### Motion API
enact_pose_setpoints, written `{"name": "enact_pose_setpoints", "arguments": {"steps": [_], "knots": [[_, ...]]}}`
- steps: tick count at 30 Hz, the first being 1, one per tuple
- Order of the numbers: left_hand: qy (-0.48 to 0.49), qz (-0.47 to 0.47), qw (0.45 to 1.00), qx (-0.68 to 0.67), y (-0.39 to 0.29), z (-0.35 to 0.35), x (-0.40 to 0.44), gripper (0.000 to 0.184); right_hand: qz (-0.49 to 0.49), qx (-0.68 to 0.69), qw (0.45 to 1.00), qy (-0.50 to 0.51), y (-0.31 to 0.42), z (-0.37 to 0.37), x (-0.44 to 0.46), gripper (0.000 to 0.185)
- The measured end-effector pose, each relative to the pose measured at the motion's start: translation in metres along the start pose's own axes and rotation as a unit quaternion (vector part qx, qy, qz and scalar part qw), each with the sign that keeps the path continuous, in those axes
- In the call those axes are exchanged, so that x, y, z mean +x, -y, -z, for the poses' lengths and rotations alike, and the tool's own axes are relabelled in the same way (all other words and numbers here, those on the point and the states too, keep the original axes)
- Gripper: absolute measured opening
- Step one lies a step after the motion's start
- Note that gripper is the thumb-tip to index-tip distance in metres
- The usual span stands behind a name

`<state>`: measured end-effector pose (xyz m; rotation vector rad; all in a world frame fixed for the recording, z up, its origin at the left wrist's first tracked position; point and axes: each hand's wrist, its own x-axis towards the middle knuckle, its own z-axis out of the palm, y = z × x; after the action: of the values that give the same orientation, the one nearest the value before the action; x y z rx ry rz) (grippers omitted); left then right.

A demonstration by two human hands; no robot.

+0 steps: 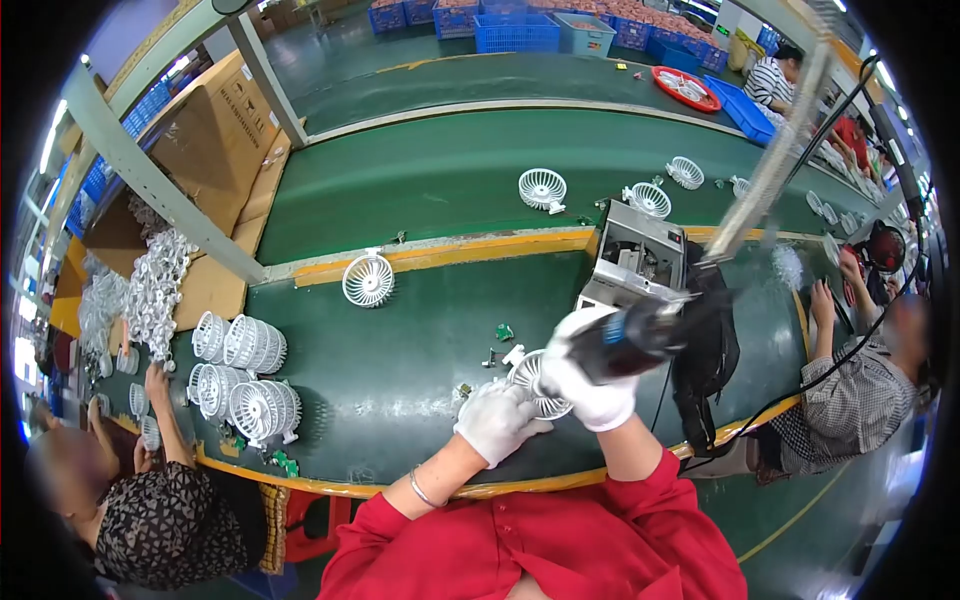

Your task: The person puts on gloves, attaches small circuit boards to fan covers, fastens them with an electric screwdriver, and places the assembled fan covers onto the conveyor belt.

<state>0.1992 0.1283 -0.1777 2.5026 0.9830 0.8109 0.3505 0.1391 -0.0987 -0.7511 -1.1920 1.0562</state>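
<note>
My left hand (497,420), in a white glove, has its fingers closed on the lower left edge of a white fan cage (540,385) lying on the green work table (385,420). Gloved too, my right hand (597,385) is wrapped round a dark power screwdriver (625,343), blurred by motion, beside and partly over the cage. A small white part (513,355) lies at the cage's upper left. Near it are a green circuit board (504,332) and small dark pieces. Behind the screwdriver stands a metal machine (640,255).
Stacked white cages (255,345) stand at the left. One cage (368,280) lies near the conveyor's edge; others ride on the green conveyor (420,160). Co-workers (165,520) sit left and right (850,400). A black bag (708,350) and cables are at right.
</note>
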Motion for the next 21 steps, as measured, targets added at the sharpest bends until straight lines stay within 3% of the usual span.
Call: {"name": "enact_pose_setpoints", "arguments": {"steps": [3,8,14,17,18,21], "knots": [[0.01,0.015,1.0,0.02,-0.006,0.007,0.0,0.023,0.092,-0.066,0.988,-0.106,0.014,0.018,0.016,0.034],[-0.006,0.007,1.0,0.014,-0.004,0.003,-0.001,0.023,0.08,-0.192,0.948,-0.243,-0.006,0.059,0.035,0.027],[0.011,0.018,1.0,0.013,-0.004,0.003,-0.002,0.021,-0.035,-0.109,0.978,-0.172,0.011,0.036,0.017,0.026],[0.018,0.027,0.999,0.01,-0.006,0.005,-0.002,0.022,0.045,-0.026,0.988,-0.145,0.021,0.015,0.007,0.031],[0.018,0.026,0.999,0.008,-0.007,0.006,-0.003,0.022,0.02,0.055,0.988,-0.145,0.021,0.011,0.001,0.042],[0.004,0.004,1.0,0.001,-0.004,0.004,0.0,0.023,0.021,0.069,0.996,-0.058,0.016,-0.001,-0.005,0.041]]}}
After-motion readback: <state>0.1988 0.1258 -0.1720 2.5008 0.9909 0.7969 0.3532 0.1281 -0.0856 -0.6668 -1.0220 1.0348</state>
